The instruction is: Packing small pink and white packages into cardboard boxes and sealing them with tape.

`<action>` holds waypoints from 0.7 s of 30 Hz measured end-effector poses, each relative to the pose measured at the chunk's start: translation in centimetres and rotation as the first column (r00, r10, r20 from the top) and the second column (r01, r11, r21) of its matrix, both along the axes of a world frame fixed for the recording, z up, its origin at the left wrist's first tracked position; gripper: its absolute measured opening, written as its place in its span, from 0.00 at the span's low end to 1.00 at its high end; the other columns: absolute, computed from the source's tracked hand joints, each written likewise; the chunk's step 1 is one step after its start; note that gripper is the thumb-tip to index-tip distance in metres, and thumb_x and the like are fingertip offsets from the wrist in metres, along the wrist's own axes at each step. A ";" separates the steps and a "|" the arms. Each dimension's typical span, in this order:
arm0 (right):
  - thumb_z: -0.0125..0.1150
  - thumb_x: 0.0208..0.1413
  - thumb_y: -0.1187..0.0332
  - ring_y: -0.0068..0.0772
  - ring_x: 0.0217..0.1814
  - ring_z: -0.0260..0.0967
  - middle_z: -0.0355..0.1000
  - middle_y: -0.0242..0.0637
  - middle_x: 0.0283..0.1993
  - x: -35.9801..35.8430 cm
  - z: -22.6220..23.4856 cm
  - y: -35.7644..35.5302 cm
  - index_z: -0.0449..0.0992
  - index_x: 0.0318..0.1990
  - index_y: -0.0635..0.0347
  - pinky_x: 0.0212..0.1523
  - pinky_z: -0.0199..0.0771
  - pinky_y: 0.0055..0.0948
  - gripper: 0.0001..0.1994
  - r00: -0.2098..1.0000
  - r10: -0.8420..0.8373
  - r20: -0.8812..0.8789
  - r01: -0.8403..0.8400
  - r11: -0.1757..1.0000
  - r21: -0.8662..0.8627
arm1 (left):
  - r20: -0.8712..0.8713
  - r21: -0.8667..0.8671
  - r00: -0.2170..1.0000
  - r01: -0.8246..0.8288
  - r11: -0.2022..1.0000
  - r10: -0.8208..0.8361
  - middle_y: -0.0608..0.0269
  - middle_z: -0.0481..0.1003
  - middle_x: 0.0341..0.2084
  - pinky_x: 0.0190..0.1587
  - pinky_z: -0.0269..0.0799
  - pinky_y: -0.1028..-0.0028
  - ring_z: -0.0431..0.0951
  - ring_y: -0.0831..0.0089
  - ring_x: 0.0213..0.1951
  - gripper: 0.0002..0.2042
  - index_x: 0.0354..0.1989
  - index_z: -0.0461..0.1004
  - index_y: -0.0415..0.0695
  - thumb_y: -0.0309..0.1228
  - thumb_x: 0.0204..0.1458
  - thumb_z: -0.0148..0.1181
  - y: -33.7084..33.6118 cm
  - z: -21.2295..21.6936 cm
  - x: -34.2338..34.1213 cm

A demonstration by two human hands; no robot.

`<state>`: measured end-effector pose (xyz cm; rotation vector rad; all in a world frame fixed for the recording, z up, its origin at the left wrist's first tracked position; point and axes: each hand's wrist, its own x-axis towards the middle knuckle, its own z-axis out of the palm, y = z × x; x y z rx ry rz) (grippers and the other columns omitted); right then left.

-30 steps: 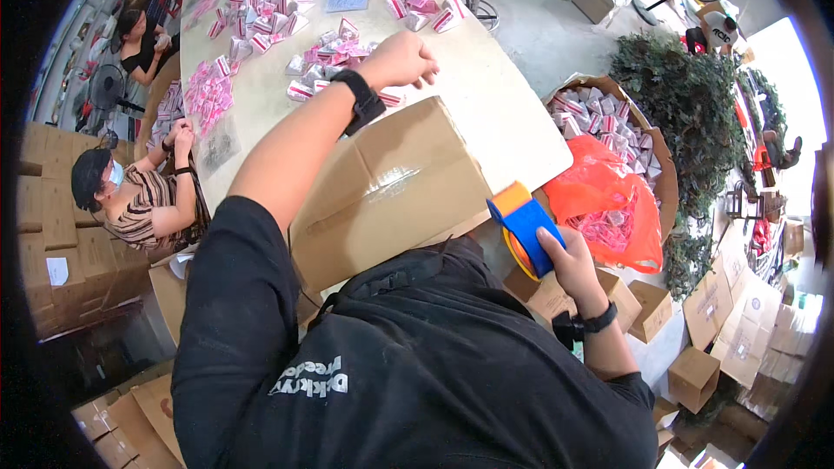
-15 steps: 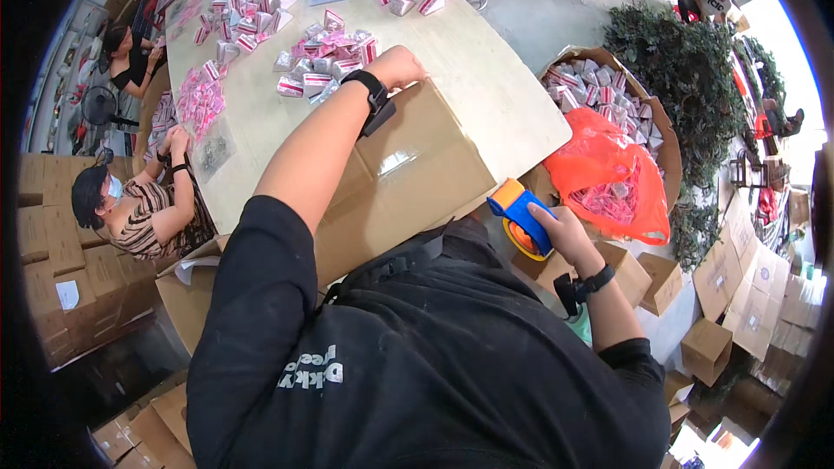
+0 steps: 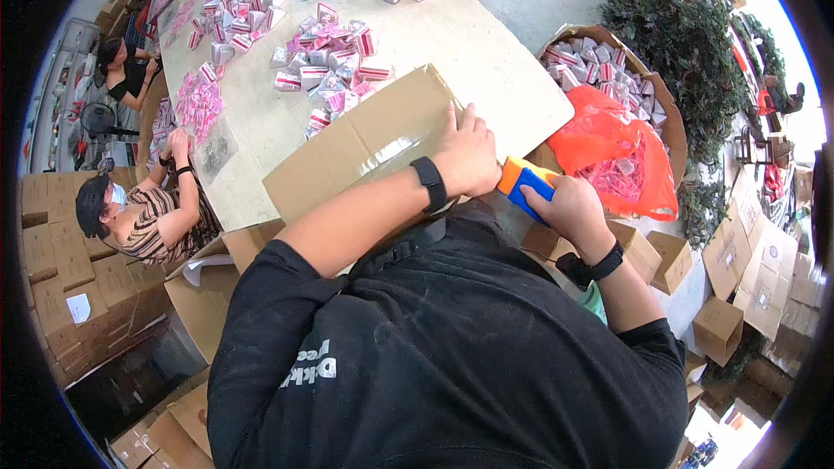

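Observation:
A brown cardboard box [image 3: 347, 141] lies across the near edge of the table, in front of my body. A shiny strip of clear tape [image 3: 389, 149] runs along its upper face. My left hand [image 3: 469, 155] rests on the right end of the box with its fingers stretched out and apart. Close beside it, my right hand [image 3: 575, 210] grips a blue and orange tape dispenser [image 3: 526, 188]. The dispenser's orange front points toward my left hand at the box's right end. My left hand and forearm cover the near part of the box.
Small pink-and-white packets [image 3: 326, 52] lie in heaps on the pale table [image 3: 495, 69]. To the right, a big carton [image 3: 665, 113] holds more packets and a red plastic bag [image 3: 599, 139]. A masked person [image 3: 165, 208] works at the left edge. Stacked cartons [image 3: 69, 252] stand behind that person.
My left hand has come nearer and down from the box's far edge to its right end, opening out. The box has tilted and turned; the tape dispenser has moved up beside my left hand.

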<state>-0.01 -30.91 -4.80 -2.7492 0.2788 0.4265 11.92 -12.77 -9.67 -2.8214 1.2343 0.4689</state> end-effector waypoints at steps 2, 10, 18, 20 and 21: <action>0.61 0.53 0.40 0.56 0.25 0.76 0.74 0.56 0.21 -0.7 -0.8 0.1 0.80 0.24 0.68 0.31 0.78 0.46 0.31 0.994 0.012 0.112 -0.008 1.000 -0.030 | -0.112 -0.044 0.994 0.001 0.999 -0.006 0.35 0.62 0.65 0.70 0.28 0.32 0.47 0.39 0.73 0.30 0.57 0.72 0.31 0.46 0.55 0.50 -0.3 0.4 -1.1; 0.59 0.55 0.43 0.61 0.28 0.77 0.75 0.60 0.24 -0.2 -1.6 -0.5 0.80 0.25 0.71 0.34 0.78 0.50 0.31 0.993 -0.104 -0.062 0.098 0.991 -0.089 | -0.176 -0.121 0.980 0.070 0.990 -0.091 0.33 0.62 0.63 0.70 0.31 0.31 0.50 0.40 0.72 0.28 0.57 0.71 0.34 0.46 0.59 0.47 0.3 -1.9 1.5; 0.61 0.56 0.45 0.56 0.38 0.80 0.78 0.61 0.34 -10.8 -9.9 -12.0 0.82 0.36 0.68 0.39 0.76 0.46 0.27 0.855 -0.392 -0.339 0.397 0.916 -0.060 | -0.120 -0.109 0.993 -0.002 0.994 -0.011 0.35 0.63 0.63 0.70 0.29 0.31 0.51 0.42 0.71 0.32 0.58 0.76 0.41 0.55 0.54 0.53 0.6 -1.4 1.4; 0.63 0.55 0.43 0.57 0.37 0.80 0.78 0.61 0.32 -12.9 -12.6 -13.7 0.80 0.33 0.74 0.39 0.76 0.46 0.31 0.803 -0.478 -0.356 0.495 0.868 -0.049 | -0.110 -0.076 0.994 -0.016 0.997 0.008 0.38 0.64 0.64 0.70 0.30 0.31 0.51 0.41 0.71 0.29 0.54 0.79 0.43 0.52 0.52 0.53 -0.8 0.2 0.9; 0.64 0.55 0.45 0.48 0.35 0.79 0.79 0.55 0.32 -13.8 -13.8 -13.7 0.81 0.36 0.74 0.38 0.75 0.43 0.30 0.802 -0.513 -0.306 0.530 0.847 -0.032 | -0.164 -0.028 0.986 0.003 1.000 -0.008 0.40 0.65 0.64 0.69 0.31 0.30 0.51 0.41 0.71 0.28 0.54 0.79 0.43 0.51 0.52 0.54 -1.2 0.7 1.0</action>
